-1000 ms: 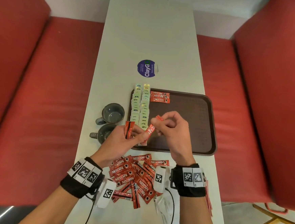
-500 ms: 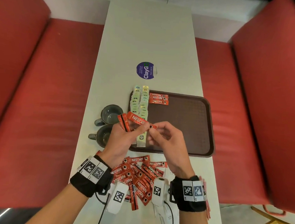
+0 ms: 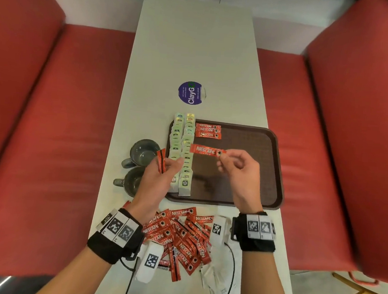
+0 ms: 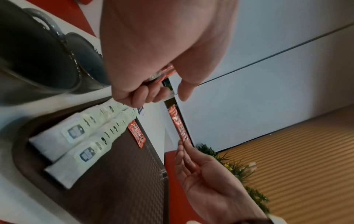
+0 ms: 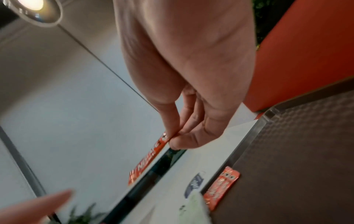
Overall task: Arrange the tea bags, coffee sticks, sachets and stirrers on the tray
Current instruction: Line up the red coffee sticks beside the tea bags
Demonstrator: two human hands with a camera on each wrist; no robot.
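Note:
A brown tray [image 3: 272, 171] lies on the white table. Two rows of pale tea bags [image 3: 183, 150] fill its left side, and three red coffee sticks [image 3: 208, 131] lie beside them at the far end. My right hand [image 3: 237, 171] pinches one end of a single red coffee stick [image 3: 205, 150] and holds it level above the tray, just nearer than those three. My left hand [image 3: 163, 174] grips a small bundle of red coffee sticks [image 3: 161, 160] upright by the tray's left edge. A heap of red coffee sticks [image 3: 181, 236] lies between my wrists.
Two dark grey mugs [image 3: 141, 152] stand left of the tray, close to my left hand. A round purple sticker [image 3: 191, 92] is on the table beyond the tray. White paper sachets [image 3: 215, 280] lie at the near edge. Red benches flank the table.
My hands have moved apart. The right hand has taken one stick from the left hand's bundle and carried it right, out over the tray. The left hand still holds the remaining sticks.

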